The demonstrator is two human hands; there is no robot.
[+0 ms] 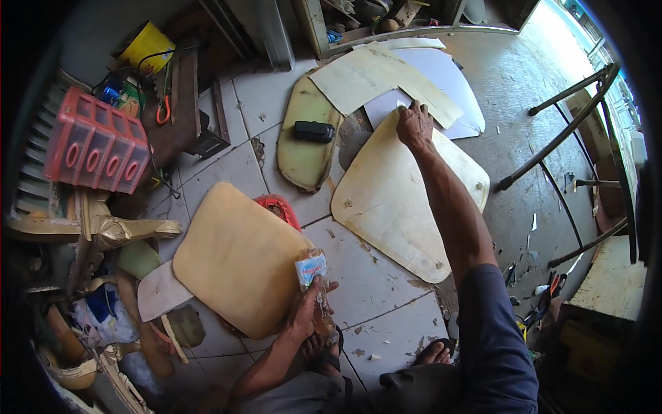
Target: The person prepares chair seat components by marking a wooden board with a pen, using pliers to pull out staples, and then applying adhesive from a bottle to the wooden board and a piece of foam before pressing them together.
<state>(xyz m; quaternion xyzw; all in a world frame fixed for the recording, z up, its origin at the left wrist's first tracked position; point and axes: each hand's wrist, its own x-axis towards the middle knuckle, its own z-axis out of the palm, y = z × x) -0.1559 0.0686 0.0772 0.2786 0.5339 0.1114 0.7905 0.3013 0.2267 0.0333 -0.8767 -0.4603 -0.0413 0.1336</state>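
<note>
Your right hand [414, 124] reaches far forward, fingers pressed flat on the top edge of the pale shield-shaped board [403, 200] lying on the tiled floor [372, 276]. The board's long axis runs from that hand back toward your right knee, so it lies directly under your outstretched arm. Your left hand [308, 310] stays close to your body, closed around a small plastic packet [312, 268], beside the tan foam cushion [238, 257] and well apart from the board.

Cream panel [403, 200] at one o'clock, tan cushion [238, 255] centre, red crate [96, 141] at ten, yellow can [146, 47] at eleven
</note>
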